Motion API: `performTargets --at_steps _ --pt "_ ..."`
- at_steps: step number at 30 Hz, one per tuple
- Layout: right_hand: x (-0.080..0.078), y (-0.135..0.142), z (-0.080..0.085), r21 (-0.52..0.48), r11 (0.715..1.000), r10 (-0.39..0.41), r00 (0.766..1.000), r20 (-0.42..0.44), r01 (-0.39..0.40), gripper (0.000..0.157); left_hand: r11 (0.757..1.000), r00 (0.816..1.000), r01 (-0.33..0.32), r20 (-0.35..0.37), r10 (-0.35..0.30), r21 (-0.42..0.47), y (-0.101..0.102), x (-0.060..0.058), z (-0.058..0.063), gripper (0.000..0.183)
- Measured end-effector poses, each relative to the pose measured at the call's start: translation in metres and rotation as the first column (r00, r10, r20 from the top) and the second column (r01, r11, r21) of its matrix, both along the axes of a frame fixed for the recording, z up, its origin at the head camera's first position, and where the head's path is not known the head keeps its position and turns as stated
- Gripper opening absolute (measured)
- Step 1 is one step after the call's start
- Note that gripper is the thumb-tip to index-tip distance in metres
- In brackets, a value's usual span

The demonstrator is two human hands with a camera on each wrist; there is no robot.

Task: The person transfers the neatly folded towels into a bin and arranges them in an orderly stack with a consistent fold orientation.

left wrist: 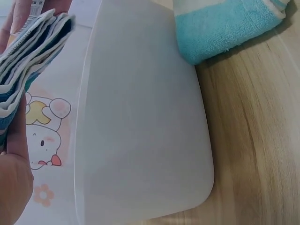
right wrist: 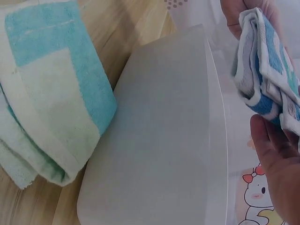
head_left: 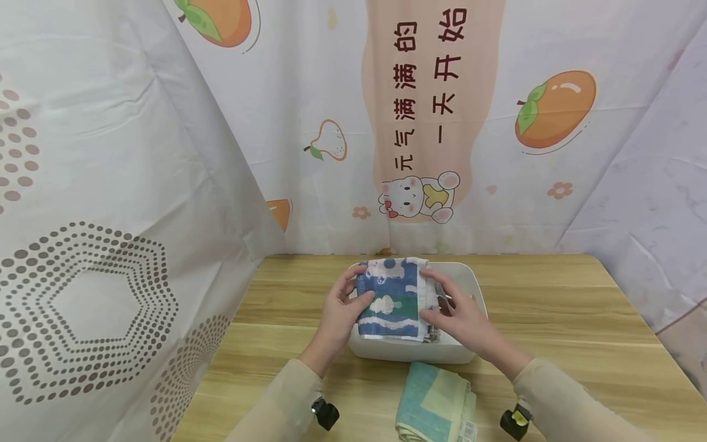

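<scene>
A folded blue towel [head_left: 388, 301] with white and green patterns is held up over the white plastic basket [head_left: 386, 351]. My left hand [head_left: 343, 310] grips its left side, thumb in front and fingers behind. On the opposite edge, my right hand [head_left: 457, 313] pinches the towel between thumb and fingers. Its layered folds show in the left wrist view, where the towel [left wrist: 28, 61] is above the basket's rim. In the right wrist view the towel [right wrist: 269, 70] spans both hands. Most of the basket's inside is hidden behind the towel and hands.
A folded teal and cream towel [head_left: 436, 402] lies on the wooden table [head_left: 552, 319] in front of the basket. Behind the table hangs a printed curtain [head_left: 309, 184], and another curtain [head_left: 110, 184] with dotted hexagons hangs at the left.
</scene>
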State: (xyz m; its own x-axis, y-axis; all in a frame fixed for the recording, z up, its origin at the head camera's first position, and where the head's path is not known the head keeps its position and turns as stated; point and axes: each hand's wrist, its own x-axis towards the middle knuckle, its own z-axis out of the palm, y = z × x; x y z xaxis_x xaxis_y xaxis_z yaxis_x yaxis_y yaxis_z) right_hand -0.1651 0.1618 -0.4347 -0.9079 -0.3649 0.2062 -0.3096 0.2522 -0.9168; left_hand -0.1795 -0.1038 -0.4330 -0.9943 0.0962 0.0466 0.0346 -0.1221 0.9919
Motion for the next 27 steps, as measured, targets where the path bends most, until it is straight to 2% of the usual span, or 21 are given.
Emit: performTargets --at_steps 6,13,19,27 --pt "-0.001 -0.002 0.001 0.022 0.998 -0.058 0.998 0.0 0.058 0.066 0.997 0.996 0.079 0.037 -0.079 -0.006 0.0 0.001 0.001 0.061" --pt "-0.004 0.001 0.0 0.035 0.996 -0.086 0.996 0.015 0.086 0.068 0.982 0.985 0.159 0.083 -0.151 -0.1 0.0 -0.002 0.004 0.07" --pt "-0.009 0.004 0.002 0.052 0.996 -0.07 0.996 0.047 0.067 0.068 0.948 0.969 0.242 0.104 -0.224 -0.209 -0.002 -0.008 0.003 0.077" --pt "-0.019 0.005 0.005 0.111 0.992 -0.077 0.991 0.11 0.065 0.068 0.891 0.964 0.262 0.149 -0.222 -0.371 0.0 -0.02 0.005 0.084"
